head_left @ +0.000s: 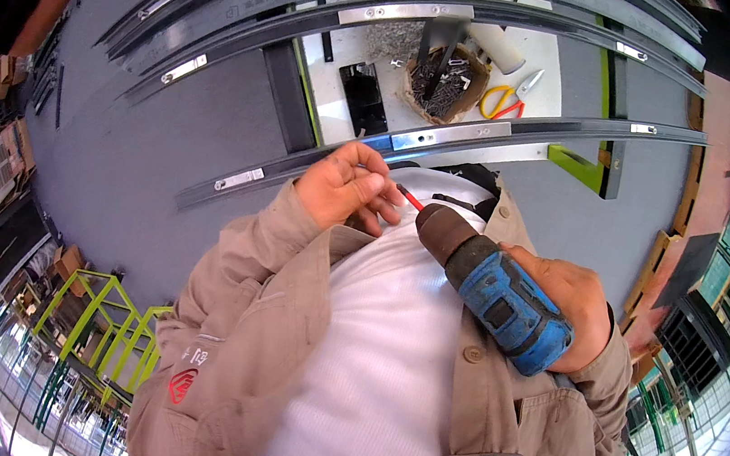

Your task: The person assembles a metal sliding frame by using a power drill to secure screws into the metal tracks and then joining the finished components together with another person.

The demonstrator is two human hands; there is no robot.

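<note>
By the right hand [573, 301], a blue-and-black cordless driver [502, 295] was gripped, its fingers wrapped around the handle, seemingly so that its weight could be borne on one side. It was held in front of the torso, just short of the white-topped desk [551, 61]'s near edge. Its slim red bit [411, 199] was pointed toward the left hand [347, 188], whose fingers were loosely curled and narrow beside the tip, perhaps to steady it; whether anything small was pinched there could not be told.

Along the near edge, a long dark grey metal profile [582, 129] was laid, overhanging the left and right edges, apparently so that its length was supported midway; a smooth silver metal plate [463, 134] was set into it. Toward the far edge, a ragged brown cardboard box [481, 74] of loose screws was placed, presumably within reach. Yellow-and-orange-handled scissors [528, 85] were left nearer the right edge, and a glossy black flat rectangle [362, 100] nearer the left.
</note>
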